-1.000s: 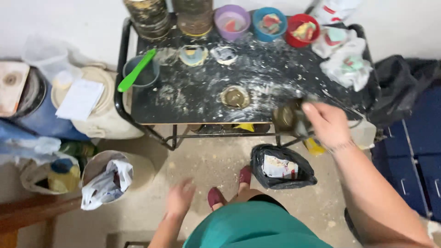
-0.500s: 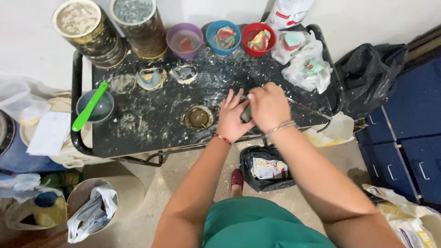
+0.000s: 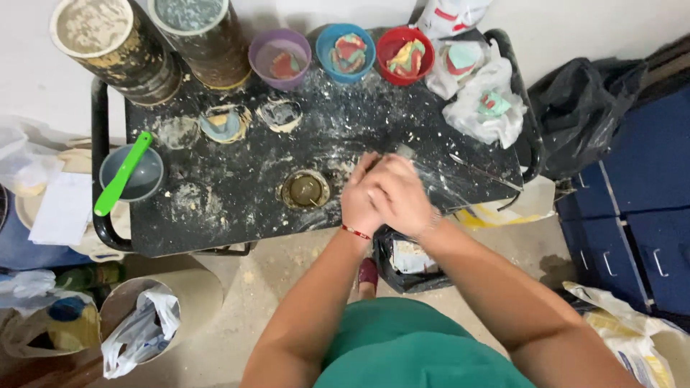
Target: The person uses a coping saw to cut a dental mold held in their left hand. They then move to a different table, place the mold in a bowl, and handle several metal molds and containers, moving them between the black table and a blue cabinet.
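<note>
On the dusty black table [image 3: 237, 208], hands pressed together, left hand [image 3: 361, 197], right hand [image 3: 401, 200], round mould [image 3: 305, 189] beside.

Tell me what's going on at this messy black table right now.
A person stands over a flour-dusted black table, both hands pressed together above its right half. The left hand and right hand are cupped around something small, mostly hidden. Beside them sits a round flattened piece. Purple, blue and red bowls of coloured dough line the far edge.

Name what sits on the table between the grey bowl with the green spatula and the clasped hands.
A small round dish with dark contents, seen in the head view.
</note>
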